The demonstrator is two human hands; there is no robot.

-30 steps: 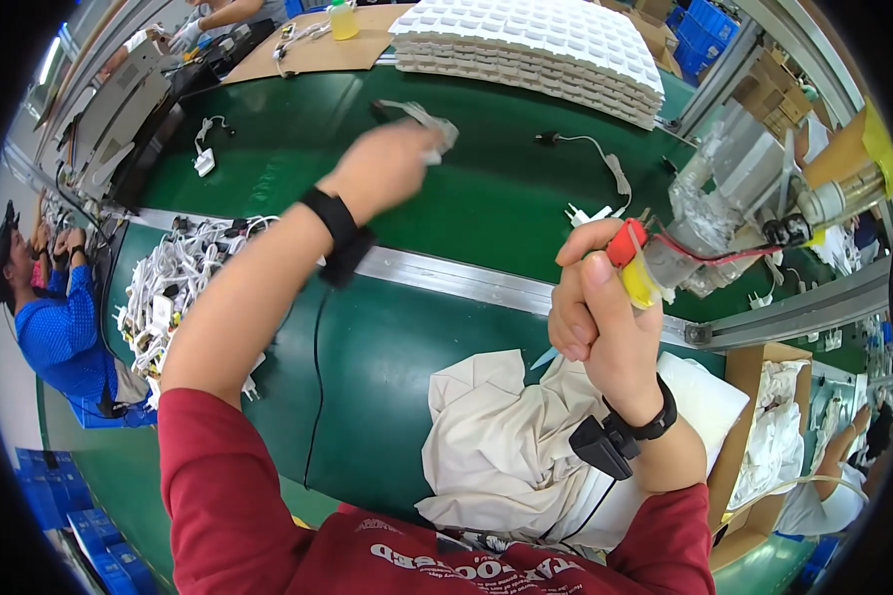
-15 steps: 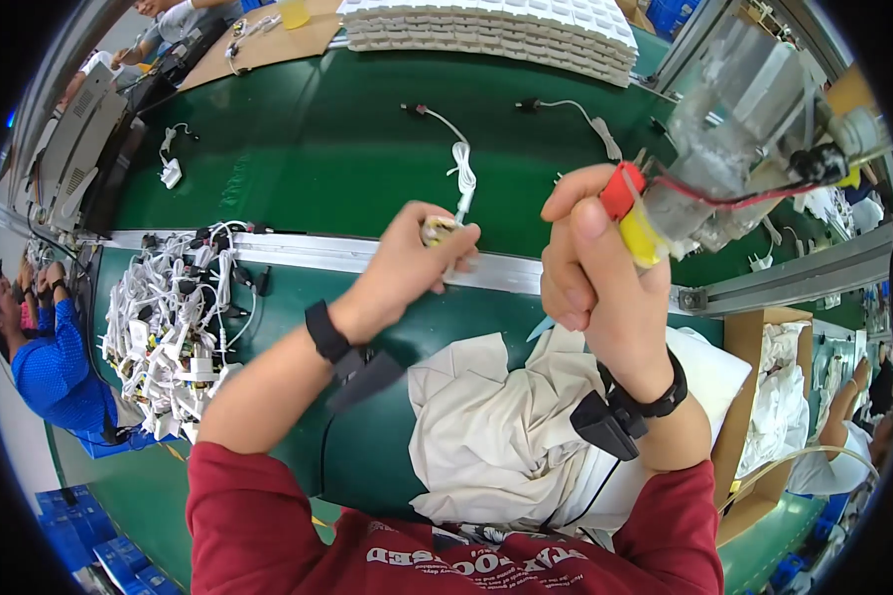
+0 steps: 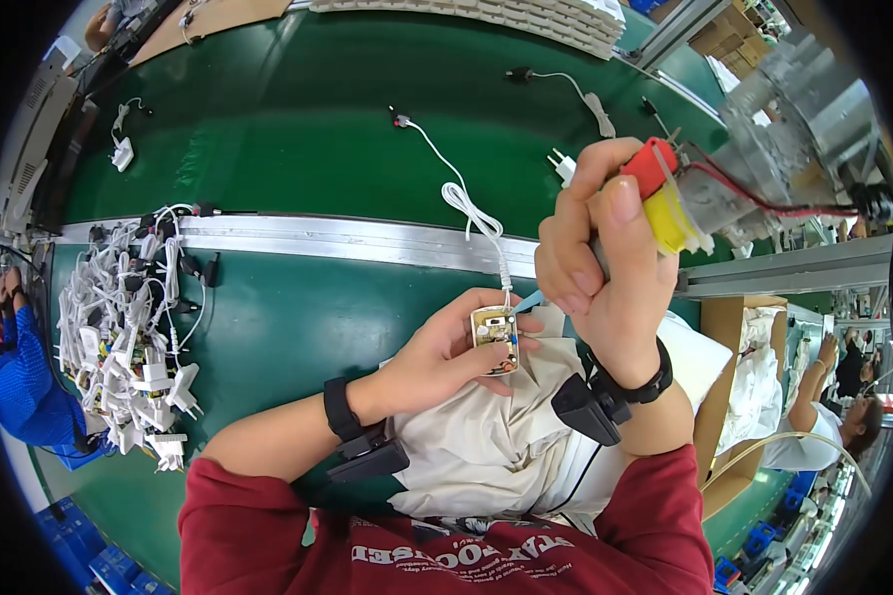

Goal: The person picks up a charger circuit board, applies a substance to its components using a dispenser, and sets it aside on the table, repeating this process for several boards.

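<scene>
My left hand [image 3: 445,349] is closed round an open power adapter [image 3: 494,340], its circuit board facing up and my thumb on its lower part. From its top a white cable [image 3: 478,210] runs up over the metal rail onto the green belt. My right hand [image 3: 610,248] grips a clear dispenser [image 3: 729,193] wrapped with red and yellow parts, a red and black wire along it. Below my right fingers, a light-blue pointed nozzle [image 3: 531,300] reaches to the adapter's upper right corner; whether it touches I cannot tell. The palm side of my right grip is hidden.
A heap of white adapters with cables [image 3: 134,347] lies on the left. Cream cloth [image 3: 496,436] lies under my hands. A metal rail [image 3: 298,236] borders the green belt [image 3: 268,129], which carries several corded adapters. A cardboard box [image 3: 719,397] stands right. Other people sit on both sides.
My left hand has come down from the rail to above the cloth with the adapter, now turned board up. The right hand keeps the dispenser, its nozzle now beside the adapter. The view has shifted.
</scene>
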